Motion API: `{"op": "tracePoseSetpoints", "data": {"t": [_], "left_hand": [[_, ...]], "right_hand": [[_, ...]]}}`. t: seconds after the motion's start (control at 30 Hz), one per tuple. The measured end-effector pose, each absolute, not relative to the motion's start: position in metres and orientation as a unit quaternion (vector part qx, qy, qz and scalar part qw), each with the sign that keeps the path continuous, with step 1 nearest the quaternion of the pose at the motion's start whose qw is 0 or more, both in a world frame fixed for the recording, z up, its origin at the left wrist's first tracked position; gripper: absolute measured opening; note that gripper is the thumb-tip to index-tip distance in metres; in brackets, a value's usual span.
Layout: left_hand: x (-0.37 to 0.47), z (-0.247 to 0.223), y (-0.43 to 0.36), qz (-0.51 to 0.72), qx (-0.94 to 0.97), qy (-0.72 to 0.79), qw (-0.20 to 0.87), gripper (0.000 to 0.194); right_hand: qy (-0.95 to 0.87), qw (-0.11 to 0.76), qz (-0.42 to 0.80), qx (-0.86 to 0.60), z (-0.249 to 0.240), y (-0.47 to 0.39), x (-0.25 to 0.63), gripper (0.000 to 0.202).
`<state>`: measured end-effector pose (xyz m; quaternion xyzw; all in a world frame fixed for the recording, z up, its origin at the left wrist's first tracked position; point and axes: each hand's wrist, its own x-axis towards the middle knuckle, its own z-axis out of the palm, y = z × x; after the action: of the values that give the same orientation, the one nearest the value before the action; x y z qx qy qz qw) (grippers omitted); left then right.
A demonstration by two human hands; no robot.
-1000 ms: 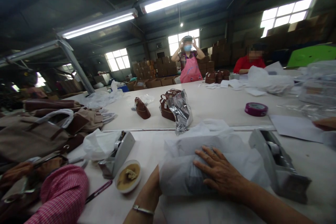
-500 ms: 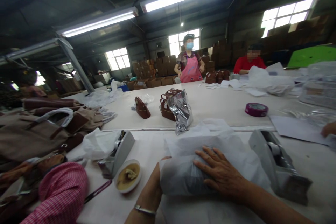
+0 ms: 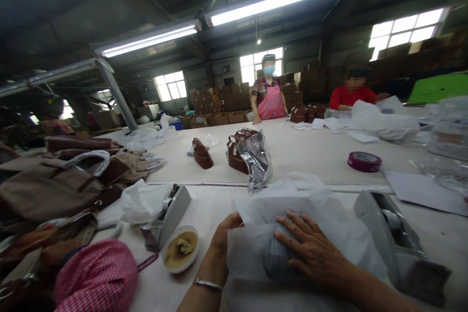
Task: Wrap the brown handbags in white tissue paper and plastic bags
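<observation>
White tissue paper (image 3: 248, 246) lies on the near table, folded over a dark item that shows only as a shadow through the sheet. My right hand (image 3: 310, 248) presses flat on top of this wrapping, fingers spread. At its left edge, my left hand (image 3: 223, 241) curls its fingers around the paper's edge; the thumb is hidden. To the left stand a grey tape dispenser (image 3: 166, 226) and a white bowl (image 3: 196, 253) of yellowish paste. Another grey tape dispenser (image 3: 402, 243) is beside my right forearm.
Brown leather bags (image 3: 237, 156), one with silver foil, and a small brown bag (image 3: 203, 153) stand across the table. A purple tape roll (image 3: 364, 161) lies right. Taupe bags (image 3: 54, 185) and a co-worker's pink checked sleeve (image 3: 98, 273) crowd the left. Two people are beyond.
The view has shifted slightly. My left fingers have come further up over the paper's left edge, while my right hand stays flat on it. The co-worker's checked sleeve has moved right.
</observation>
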<state>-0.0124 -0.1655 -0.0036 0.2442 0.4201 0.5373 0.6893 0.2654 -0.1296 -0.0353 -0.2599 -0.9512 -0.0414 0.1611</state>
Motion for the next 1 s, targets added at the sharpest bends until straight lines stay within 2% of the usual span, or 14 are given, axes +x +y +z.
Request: {"op": "tracePoseSetpoints", "data": {"t": [0.3, 0.63, 0.77, 0.9, 1.0], "left_hand": [[-0.013, -0.004, -0.160, 0.572, 0.249, 0.427, 0.655, 0.033], [-0.029, -0.006, -0.154, 0.589, 0.312, 0.466, 0.582, 0.052], [-0.033, -0.007, -0.152, 0.584, 0.323, 0.500, 0.551, 0.053], [-0.030, -0.003, -0.168, 0.532, 0.342, 0.499, 0.592, 0.055], [-0.028, 0.000, -0.183, 0.488, 0.355, 0.505, 0.617, 0.048]], "right_hand": [[-0.950, 0.192, -0.057, -0.238, -0.040, -0.126, 0.267, 0.068], [-0.952, 0.174, -0.048, -0.248, -0.030, -0.129, 0.265, 0.065], [-0.954, 0.166, -0.040, -0.247, -0.028, -0.128, 0.265, 0.063], [-0.954, 0.158, -0.047, -0.252, -0.028, -0.128, 0.265, 0.061], [-0.952, 0.166, -0.047, -0.254, -0.028, -0.129, 0.265, 0.061]]}}
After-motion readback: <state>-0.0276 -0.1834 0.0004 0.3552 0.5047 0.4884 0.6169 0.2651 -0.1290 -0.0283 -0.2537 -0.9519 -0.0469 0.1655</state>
